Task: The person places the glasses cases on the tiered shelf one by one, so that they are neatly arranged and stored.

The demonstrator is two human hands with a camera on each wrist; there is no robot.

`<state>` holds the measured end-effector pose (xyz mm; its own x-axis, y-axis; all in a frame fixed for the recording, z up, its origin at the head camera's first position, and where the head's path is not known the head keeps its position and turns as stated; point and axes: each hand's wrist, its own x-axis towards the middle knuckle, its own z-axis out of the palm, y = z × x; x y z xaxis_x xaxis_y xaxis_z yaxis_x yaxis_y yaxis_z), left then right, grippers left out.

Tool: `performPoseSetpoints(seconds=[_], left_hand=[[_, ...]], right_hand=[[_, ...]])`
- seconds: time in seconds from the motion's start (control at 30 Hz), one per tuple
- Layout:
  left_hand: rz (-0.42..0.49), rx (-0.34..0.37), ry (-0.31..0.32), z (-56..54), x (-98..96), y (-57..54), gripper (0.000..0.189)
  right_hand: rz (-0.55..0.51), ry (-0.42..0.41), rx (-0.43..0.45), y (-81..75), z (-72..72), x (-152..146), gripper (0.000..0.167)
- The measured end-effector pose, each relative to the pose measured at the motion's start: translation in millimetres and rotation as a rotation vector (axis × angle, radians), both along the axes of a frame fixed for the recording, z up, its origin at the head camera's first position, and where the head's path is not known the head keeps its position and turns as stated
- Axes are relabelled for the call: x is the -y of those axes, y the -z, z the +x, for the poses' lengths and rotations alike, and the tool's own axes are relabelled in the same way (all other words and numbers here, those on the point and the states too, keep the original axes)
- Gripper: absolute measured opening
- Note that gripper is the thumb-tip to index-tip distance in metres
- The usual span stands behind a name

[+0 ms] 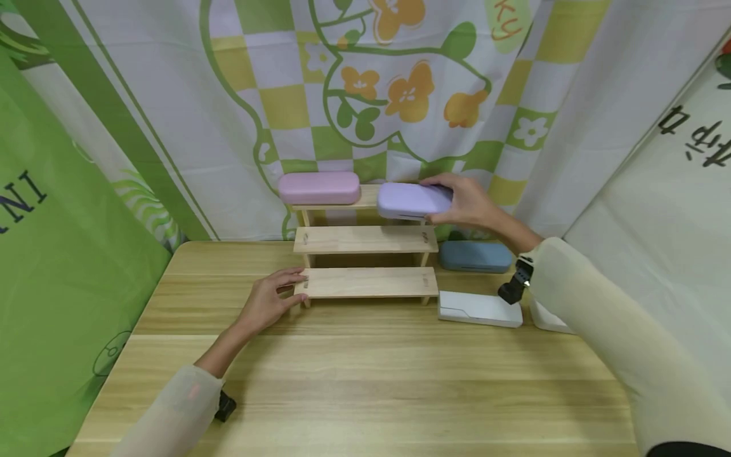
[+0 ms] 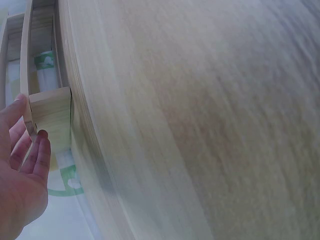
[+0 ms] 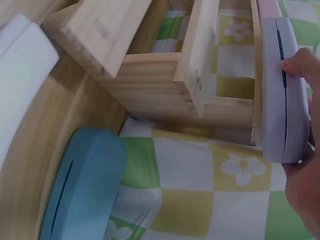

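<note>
A three-step wooden display rack (image 1: 365,282) stands against the curtain. My left hand (image 1: 270,300) holds the left end of its lowest step, thumb at the front edge; the left wrist view shows the fingertips (image 2: 43,136) against the board's end. With my right hand (image 1: 469,202) I grip the right end of a lavender glasses case (image 1: 408,200), thumb along its seam (image 3: 284,75). This case lies lengthwise at the right part of the top step, overlapping it in the head view. A pink glasses case (image 1: 320,188) rests on the top step's left part.
Right of the rack, a blue glasses case (image 1: 475,256) lies on the wooden table (image 1: 365,387). In front of it is a flat white case (image 1: 480,309), and another white item (image 1: 551,317) is partly hidden by the right sleeve. A patterned curtain (image 1: 365,114) hangs close behind the rack.
</note>
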<state>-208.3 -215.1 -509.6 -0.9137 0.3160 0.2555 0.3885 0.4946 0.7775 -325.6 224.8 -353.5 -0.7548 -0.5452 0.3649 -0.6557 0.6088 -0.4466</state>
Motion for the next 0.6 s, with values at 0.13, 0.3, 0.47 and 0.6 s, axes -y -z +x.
performPoseSetpoints(seconds=[0.13, 0.3, 0.47, 0.6], left_hand=[[0.0, 0.007, -0.002, 0.2, -0.6, -1.0, 0.041], [0.005, 0.005, -0.001, 0.3, -0.5, -0.3, 0.041], [0.005, -0.008, 0.004, -0.3, -0.1, 0.3, 0.041], [-0.001, -0.005, 0.003, -0.2, 0.2, -0.1, 0.04]], right_hand=[[-0.016, 0.031, 0.031, -3.0, -6.0, 5, 0.065], [-0.044, 0.05, 0.068, -4.5, -12.2, 12, 0.066], [-0.07, 0.07, 0.085, -3.2, -16.9, 17, 0.065], [-0.083, 0.078, 0.093, -1.9, -20.8, 20, 0.065]])
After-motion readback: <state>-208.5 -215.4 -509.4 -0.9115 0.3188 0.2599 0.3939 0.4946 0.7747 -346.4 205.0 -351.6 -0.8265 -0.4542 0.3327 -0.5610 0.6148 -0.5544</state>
